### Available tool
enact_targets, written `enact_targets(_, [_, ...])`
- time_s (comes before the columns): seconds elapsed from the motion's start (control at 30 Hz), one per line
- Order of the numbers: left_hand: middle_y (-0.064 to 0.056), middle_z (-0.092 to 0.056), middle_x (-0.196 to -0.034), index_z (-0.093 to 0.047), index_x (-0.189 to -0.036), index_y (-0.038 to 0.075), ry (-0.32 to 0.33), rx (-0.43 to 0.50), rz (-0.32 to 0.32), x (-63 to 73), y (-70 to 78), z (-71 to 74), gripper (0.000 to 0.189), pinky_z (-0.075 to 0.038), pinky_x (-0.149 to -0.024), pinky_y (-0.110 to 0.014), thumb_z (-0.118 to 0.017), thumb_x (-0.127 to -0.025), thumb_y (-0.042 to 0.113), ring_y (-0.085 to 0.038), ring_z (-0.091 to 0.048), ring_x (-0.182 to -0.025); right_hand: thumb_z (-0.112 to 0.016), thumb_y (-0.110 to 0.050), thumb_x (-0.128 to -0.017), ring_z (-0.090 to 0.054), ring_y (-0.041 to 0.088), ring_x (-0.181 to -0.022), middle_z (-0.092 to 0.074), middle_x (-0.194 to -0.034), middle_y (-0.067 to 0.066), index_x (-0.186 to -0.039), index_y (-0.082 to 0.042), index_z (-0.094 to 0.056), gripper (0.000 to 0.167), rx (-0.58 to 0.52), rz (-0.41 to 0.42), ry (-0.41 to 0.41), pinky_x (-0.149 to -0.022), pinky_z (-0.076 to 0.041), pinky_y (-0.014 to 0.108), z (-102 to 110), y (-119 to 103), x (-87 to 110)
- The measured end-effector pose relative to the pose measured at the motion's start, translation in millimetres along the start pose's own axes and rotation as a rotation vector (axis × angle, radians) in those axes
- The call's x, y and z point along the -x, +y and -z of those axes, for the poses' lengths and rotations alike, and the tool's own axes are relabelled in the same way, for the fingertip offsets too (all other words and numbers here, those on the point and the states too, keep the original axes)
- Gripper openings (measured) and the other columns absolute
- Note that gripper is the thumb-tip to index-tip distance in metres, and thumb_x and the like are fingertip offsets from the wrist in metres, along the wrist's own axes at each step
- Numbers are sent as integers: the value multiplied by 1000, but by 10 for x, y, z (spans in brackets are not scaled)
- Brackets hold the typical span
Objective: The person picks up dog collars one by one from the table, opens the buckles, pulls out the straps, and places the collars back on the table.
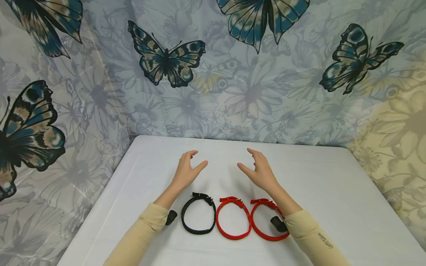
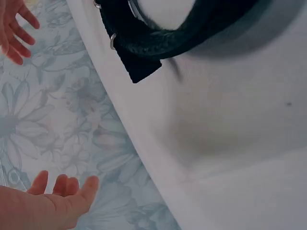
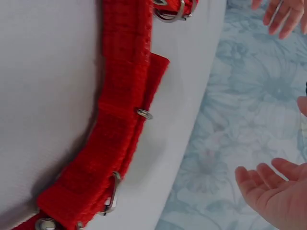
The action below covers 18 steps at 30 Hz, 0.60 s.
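Three buckled collars lie in a row on the white table: a black collar at left, a red collar in the middle and another red collar at right, partly covered by the right wrist's camera. Beyond them, my left hand is raised with thumb and fingers spread, holding nothing. Facing it, my right hand is held the same way, also bare. The left wrist view shows the black collar close up. Red webbing with metal buckle parts fills much of the right wrist view.
A dark wrist camera sits by the left sleeve, and another dark camera is at the right sleeve. Patterned cloth with butterflies hangs behind the table and along both sides.
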<state>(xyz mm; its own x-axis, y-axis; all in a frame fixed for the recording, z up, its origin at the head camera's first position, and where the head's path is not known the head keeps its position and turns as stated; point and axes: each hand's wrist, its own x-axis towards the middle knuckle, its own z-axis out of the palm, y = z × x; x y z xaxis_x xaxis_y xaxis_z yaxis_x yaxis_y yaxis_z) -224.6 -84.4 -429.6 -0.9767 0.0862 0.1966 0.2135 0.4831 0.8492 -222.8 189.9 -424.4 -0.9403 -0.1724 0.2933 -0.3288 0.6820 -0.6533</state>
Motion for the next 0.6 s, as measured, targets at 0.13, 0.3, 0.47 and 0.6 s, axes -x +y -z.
enact_targets(0.13, [-15, -49, -133, -50, -134, 5, -4, 87, 63, 54, -30, 44, 56, -44, -98, -45, -68, -91, 35, -30, -47, -121, -69, -30, -92, -46, 38, -123, -46, -139, 21, -144, 1, -40, 67, -60, -32, -21, -94, -50, 49, 5, 18, 51])
enact_targets(0.3, [-11, -56, -127, -55, -129, 7, -10, 101, 106, 129, -59, 72, 47, -49, -91, -43, -69, -91, 32, -26, -54, -113, -68, -31, -93, -51, 35, -118, -49, -135, 20, -142, -2, -43, 63, -93, -53, -53, -90, -53, 45, -24, 29, 117])
enact_targets(0.47, [-10, -60, -122, -57, -126, 6, -26, 103, 131, 227, -88, 80, 41, -50, -85, -40, -67, -93, 29, -24, -57, -107, -68, -31, -93, -55, 29, -112, -54, -129, 15, -140, -5, -46, 58, -109, -59, -81, -86, -53, 43, -48, -20, 189])
enact_targets(0.6, [-10, -62, -119, -59, -122, 7, -42, 97, 151, 323, -100, 99, 38, -49, -82, -37, -67, -92, 29, -22, -58, -104, -67, -30, -93, -58, 26, -107, -57, -125, 13, -137, -7, -50, 52, -126, -63, -116, -86, -54, 42, -77, -64, 238])
